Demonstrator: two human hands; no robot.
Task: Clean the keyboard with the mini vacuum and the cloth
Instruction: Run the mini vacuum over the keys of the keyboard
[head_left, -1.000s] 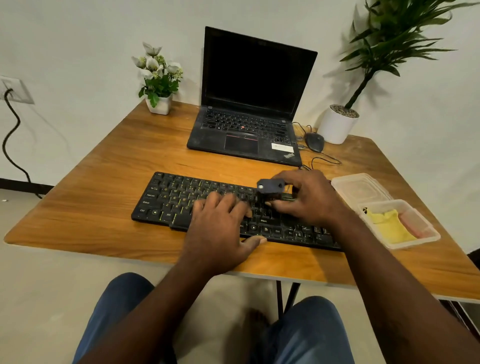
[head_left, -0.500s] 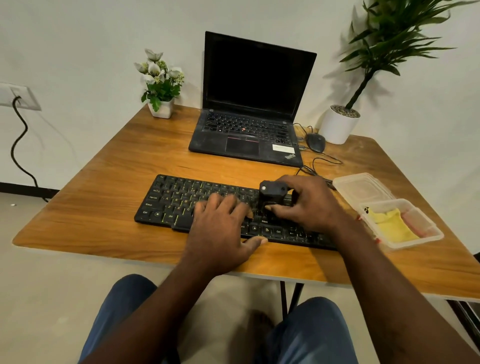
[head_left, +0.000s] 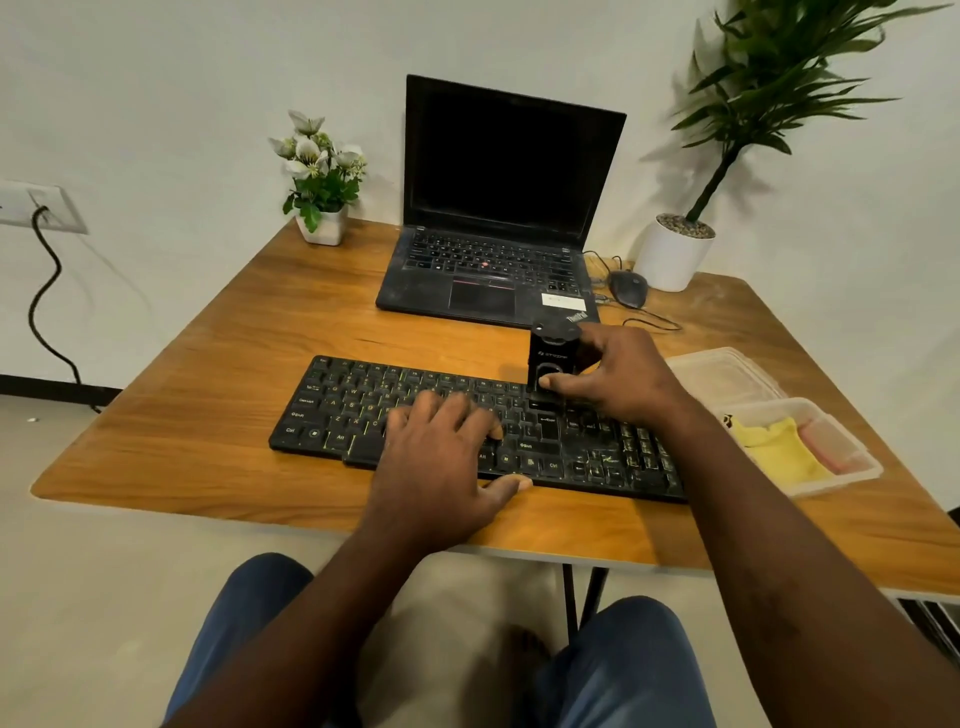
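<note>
While the mini vacuum stands upright on the far right keys of the keyboard, gripped by the curled right hand (thumb on its front), the left hand rests flat, fingers spread, on the keyboard's middle, which runs left-right.

user1: where's everything on the table?
user2: keyboard up front, laptop behind it. mouse right of the laptop, plant pot just behind the mouse, flower pot left of the laptop. tub right of the keyboard, cloth in it. mini vacuum on the keyboard's far edge.
</note>
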